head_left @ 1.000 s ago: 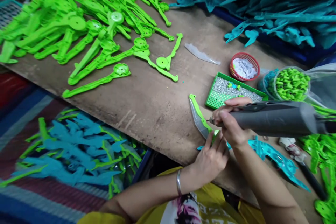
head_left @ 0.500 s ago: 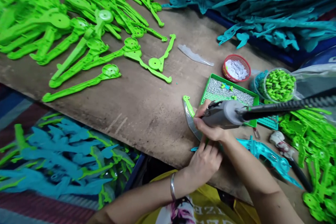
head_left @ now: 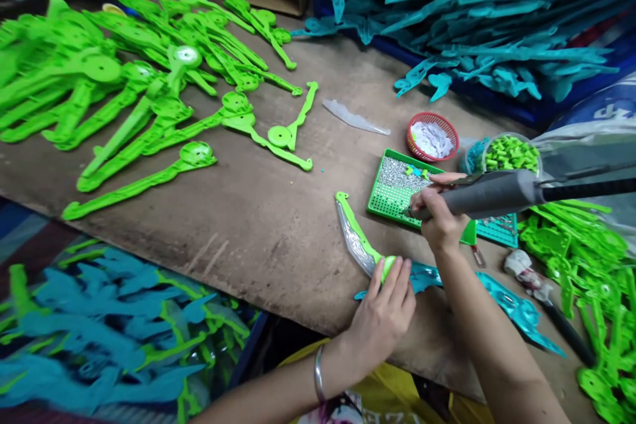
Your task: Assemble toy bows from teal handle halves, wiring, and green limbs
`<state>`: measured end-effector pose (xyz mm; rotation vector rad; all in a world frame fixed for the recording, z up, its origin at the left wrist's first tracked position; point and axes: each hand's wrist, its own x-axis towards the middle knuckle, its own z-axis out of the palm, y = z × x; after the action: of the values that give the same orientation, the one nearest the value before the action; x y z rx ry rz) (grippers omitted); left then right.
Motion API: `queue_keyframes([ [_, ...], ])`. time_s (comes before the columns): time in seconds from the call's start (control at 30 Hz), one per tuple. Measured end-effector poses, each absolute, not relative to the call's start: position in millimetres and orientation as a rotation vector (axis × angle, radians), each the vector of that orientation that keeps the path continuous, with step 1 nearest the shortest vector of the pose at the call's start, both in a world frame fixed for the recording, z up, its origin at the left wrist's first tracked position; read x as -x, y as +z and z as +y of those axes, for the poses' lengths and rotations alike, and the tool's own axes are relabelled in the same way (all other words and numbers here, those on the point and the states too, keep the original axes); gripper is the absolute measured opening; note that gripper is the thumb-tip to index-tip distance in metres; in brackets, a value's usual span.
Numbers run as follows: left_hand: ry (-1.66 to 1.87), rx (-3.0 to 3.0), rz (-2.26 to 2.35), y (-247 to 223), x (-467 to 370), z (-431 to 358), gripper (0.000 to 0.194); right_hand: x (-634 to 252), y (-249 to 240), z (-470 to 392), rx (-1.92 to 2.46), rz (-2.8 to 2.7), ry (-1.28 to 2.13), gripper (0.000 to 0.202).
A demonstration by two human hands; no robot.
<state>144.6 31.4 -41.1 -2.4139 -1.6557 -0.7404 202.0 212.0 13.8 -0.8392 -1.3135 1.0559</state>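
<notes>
My left hand (head_left: 381,317) lies with stretched fingers on the round end of a lime-green plastic toy part (head_left: 355,225). A clear curved blade (head_left: 354,242) runs along the part's outer side. My right hand (head_left: 440,217) is wrapped round a grey electric screwdriver (head_left: 491,197), its tip low over a green perforated tray (head_left: 373,202) of small silvery screws (head_left: 395,171). Just right of my left hand, partly behind my right forearm, is a teal toy body (head_left: 511,301).
Lime-green parts (head_left: 99,69) are heaped at the left, with more green parts (head_left: 596,265) at the right. A blue crate holds teal pieces (head_left: 472,6). Near the tray stand a red basket (head_left: 411,146) and a tub of small green pieces (head_left: 511,154). A loose clear blade (head_left: 355,116) lies behind.
My right hand has lifted the screwdriver off the green part and carried it right to the screw tray. My left fingers now lie flatter over the round end. The view has shifted slightly.
</notes>
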Motion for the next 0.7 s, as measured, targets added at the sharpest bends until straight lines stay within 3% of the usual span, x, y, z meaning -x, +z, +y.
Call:
queue_keyframes([
  [0.33, -0.761, 2.43, -1.669, -42.5, -144.3, 30.7, 0.029, -203.6, 2.7, 209.1, 0.924, -1.293, 1.07, 0.032],
  [0.7, -0.762, 2.432, -1.676, -44.5, -144.7, 30.3, 0.027, -202.0, 7.0, 209.0, 0.925, -1.409, 1.075, 0.026],
])
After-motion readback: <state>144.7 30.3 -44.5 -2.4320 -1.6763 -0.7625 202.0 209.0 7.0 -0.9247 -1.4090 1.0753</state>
